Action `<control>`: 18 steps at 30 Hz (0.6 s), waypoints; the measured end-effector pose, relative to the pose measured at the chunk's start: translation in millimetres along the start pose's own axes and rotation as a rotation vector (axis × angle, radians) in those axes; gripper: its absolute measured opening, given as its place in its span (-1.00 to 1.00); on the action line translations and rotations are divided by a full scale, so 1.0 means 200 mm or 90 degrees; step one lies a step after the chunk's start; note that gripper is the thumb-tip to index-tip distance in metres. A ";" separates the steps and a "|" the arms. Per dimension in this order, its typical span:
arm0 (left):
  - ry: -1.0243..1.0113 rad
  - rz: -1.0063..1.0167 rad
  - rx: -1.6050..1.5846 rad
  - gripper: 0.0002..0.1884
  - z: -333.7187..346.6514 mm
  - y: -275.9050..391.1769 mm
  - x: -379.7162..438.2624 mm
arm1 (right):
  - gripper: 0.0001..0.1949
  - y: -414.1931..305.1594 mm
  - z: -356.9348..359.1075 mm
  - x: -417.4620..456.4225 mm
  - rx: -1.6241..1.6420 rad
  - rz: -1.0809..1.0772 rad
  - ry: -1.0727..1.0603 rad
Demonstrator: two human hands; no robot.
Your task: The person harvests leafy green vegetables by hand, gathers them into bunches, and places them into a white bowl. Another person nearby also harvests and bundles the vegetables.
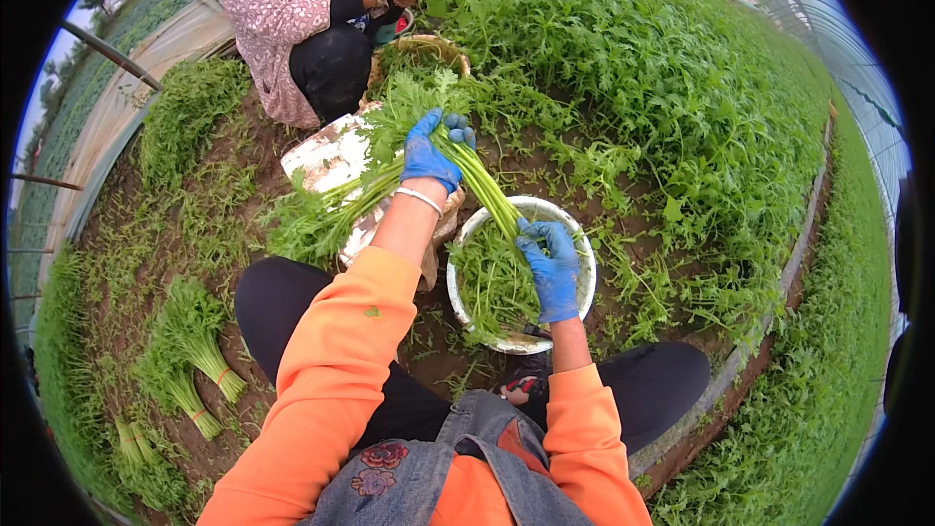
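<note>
My left hand [432,153], in a blue glove, is closed around a bunch of leafy greens [478,174] just below its leaves. Long pale stems slant down from it to my right hand [549,267], also gloved in blue, whose fingers pinch the stem ends. That hand is above a round white basin [454,285] holding loose greens and trimmings [491,274]. A dark handle [537,331] shows at the basin's near side; the rest of that tool is hidden. Left of my left hand, more cut greens [329,215] lie across a pale, dirt-stained sack or board [332,150].
A co-worker [292,22] crouches at the far left, hands at the standing crop [621,73], beside another tub [445,51]. Tied bundles [193,343] lie on the soil at left. A low border [789,277] runs along the right, under the plastic tunnel [840,29].
</note>
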State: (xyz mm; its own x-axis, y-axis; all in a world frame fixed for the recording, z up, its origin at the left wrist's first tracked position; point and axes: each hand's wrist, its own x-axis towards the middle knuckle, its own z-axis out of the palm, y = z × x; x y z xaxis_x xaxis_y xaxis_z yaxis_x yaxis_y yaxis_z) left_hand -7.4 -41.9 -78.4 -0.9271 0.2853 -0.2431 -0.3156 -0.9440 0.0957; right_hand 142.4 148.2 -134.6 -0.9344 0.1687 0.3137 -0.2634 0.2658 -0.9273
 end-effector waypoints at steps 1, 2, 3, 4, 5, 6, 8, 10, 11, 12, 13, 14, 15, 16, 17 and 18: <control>0.017 -0.004 -0.003 -0.80 0.01 -0.01 0.00 | -0.78 0.02 0.00 0.00 -0.007 -0.008 0.007; 0.034 -0.009 -0.006 -0.80 0.02 -0.02 0.00 | -0.78 0.04 -0.01 0.00 -0.014 -0.016 0.014; 0.039 -0.002 -0.003 -0.80 0.01 -0.01 0.00 | -0.76 -0.01 0.00 0.00 -0.060 -0.021 0.008; 0.043 0.003 -0.001 -0.80 0.01 0.00 0.00 | -0.75 -0.10 0.01 0.00 -0.108 -0.028 0.003; 0.047 0.009 0.001 -0.79 0.00 0.01 -0.01 | -0.73 -0.15 0.02 0.00 -0.155 -0.035 -0.002; 0.038 0.002 -0.004 -0.79 0.00 0.01 0.00 | -0.72 -0.16 0.02 0.00 -0.191 -0.065 0.004; 0.020 -0.012 -0.016 -0.79 0.00 0.01 0.00 | -0.69 -0.16 0.02 0.01 -0.261 -0.126 0.015; 0.028 -0.012 -0.020 -0.79 0.00 0.01 0.00 | -0.70 -0.14 0.01 0.00 -0.263 -0.113 0.014; 0.033 -0.011 -0.021 -0.80 0.00 0.00 0.00 | -0.70 -0.12 0.00 0.00 -0.265 -0.106 0.013; 0.038 -0.008 -0.018 -0.79 0.00 0.01 0.01 | -0.71 -0.11 0.00 -0.01 -0.236 -0.094 0.008; 0.044 -0.005 -0.015 -0.79 0.00 0.01 0.01 | -0.73 -0.11 0.00 -0.01 -0.207 -0.081 0.003; 0.049 -0.003 -0.012 -0.79 -0.01 0.01 0.01 | -0.74 -0.10 0.00 -0.01 -0.179 -0.069 -0.002; 0.031 -0.013 -0.014 -0.79 -0.02 0.02 0.02 | -0.76 -0.08 0.00 -0.01 -0.130 -0.047 -0.002; 0.013 -0.022 -0.015 -0.79 -0.03 0.03 0.02 | -0.77 -0.05 0.00 -0.01 -0.082 -0.026 -0.002; -0.006 -0.033 -0.016 -0.79 -0.04 0.03 0.03 | -0.78 -0.04 0.00 -0.02 -0.035 -0.005 -0.002; 0.004 -0.021 0.000 -0.80 -0.05 0.03 0.03 | -0.79 -0.04 0.00 -0.02 -0.083 -0.019 -0.008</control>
State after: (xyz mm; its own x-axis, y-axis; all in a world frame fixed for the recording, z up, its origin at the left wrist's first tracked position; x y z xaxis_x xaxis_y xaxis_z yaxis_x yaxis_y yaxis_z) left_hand -13.1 -47.2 -88.8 -0.9149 0.3151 -0.2522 -0.3459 -0.9341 0.0877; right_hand 148.6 146.1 -128.5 -0.9300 0.1467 0.3370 -0.2584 0.3911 -0.8833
